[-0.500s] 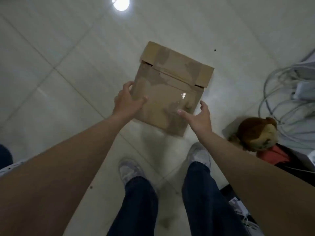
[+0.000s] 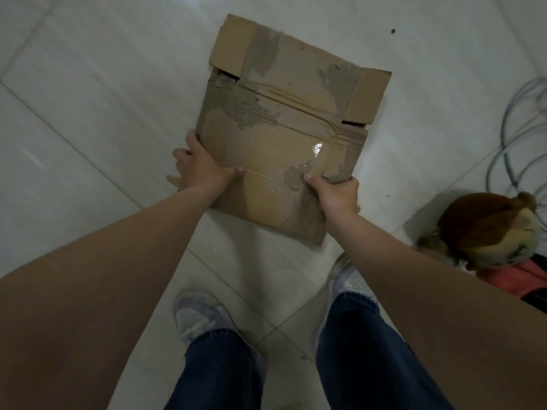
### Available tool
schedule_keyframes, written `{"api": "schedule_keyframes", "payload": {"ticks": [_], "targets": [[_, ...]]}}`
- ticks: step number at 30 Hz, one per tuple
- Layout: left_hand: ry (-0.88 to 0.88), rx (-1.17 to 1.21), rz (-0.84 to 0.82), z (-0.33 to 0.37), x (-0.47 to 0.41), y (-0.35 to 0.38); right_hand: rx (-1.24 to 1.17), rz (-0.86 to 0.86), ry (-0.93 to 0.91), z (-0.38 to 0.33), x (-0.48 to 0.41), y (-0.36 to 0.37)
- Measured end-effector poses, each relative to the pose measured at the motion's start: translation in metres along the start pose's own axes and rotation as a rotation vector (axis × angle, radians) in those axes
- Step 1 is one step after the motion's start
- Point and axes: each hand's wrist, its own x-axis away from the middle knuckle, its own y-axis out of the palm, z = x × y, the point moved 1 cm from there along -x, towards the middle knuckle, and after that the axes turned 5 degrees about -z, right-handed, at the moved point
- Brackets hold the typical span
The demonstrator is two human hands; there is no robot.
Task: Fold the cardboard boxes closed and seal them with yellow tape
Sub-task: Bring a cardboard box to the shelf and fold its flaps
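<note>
Head view: straight down past both bare forearms onto pale floor tiles [image 2: 88, 119].
cardboard box [image 2: 284, 134]: frame centre toward 12 o'clock, flat-looking, far end skewed toward 1 o'clock; outer paper torn in patches with corrugation exposed.
clear strip [image 2: 317, 149]: glossy glint on top face, right of box centre.
far flap [image 2: 299, 63]: folded across the 12 o'clock end, slit at each of its 2 corners.
left hand [image 2: 201, 173]: at the box's 8 o'clock edge; thumb pressed on top face, fingers splayed along and past the side edge; edge clamped between thumb and fingers.
right hand [image 2: 337, 196]: at the box's 5 o'clock corner; thumb on top face, fingers wrapped under the edge and hidden; firm grip.
box-to-floor contact: cannot tell; shadow under near edge.
sneakers [image 2: 196, 316]: 2, pale, at 6 o'clock, nearer than the box.
jeans [image 2: 361, 350]: dark blue, over both sneakers.
plush toy [image 2: 488, 229]: brown, at 4 o'clock, well apart from box, lying against red fabric [image 2: 515, 279].
cables [image 2: 503, 128]: grey loops at 3 o'clock frame edge.
dark speck [image 2: 392, 31]: on floor at 1 o'clock, beyond box.
</note>
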Motion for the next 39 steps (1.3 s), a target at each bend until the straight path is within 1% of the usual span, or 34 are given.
{"api": "schedule_keyframes", "payload": {"ticks": [2, 5, 7, 11, 14, 17, 20, 25, 31, 35, 39], "targets": [[-0.042, 0.006, -0.010, -0.005, 0.003, -0.004, -0.060, -0.027, 0.006, -0.002, 0.002, -0.004], [-0.090, -0.053, -0.005, -0.016, 0.015, -0.013, -0.041, -0.068, -0.086, -0.004, 0.014, -0.014], [-0.101, -0.042, -0.004, -0.022, 0.026, -0.021, -0.040, -0.098, -0.141, -0.011, 0.028, -0.020], [-0.084, 0.113, 0.063, -0.025, 0.055, -0.053, -0.002, -0.083, -0.248, -0.042, 0.070, -0.030], [-0.040, 0.238, 0.130, -0.018, 0.087, -0.100, 0.007, -0.048, -0.317, -0.082, 0.115, -0.036], [0.022, 0.336, 0.208, -0.005, 0.119, -0.169, -0.009, -0.046, -0.395, -0.135, 0.167, -0.047], [0.068, 0.444, 0.285, 0.005, 0.152, -0.252, -0.021, -0.102, -0.516, -0.195, 0.230, -0.056], [0.141, 0.600, 0.374, 0.014, 0.225, -0.393, -0.028, -0.131, -0.686, -0.292, 0.351, -0.067], [0.184, 0.748, 0.502, 0.010, 0.326, -0.557, -0.056, -0.181, -0.823, -0.397, 0.516, -0.078], [0.209, 0.877, 0.511, 0.003, 0.388, -0.663, -0.051, -0.229, -0.927, -0.464, 0.630, -0.091], [0.242, 0.912, 0.530, 0.005, 0.446, -0.758, -0.042, -0.251, -1.028, -0.527, 0.735, -0.114]]}}
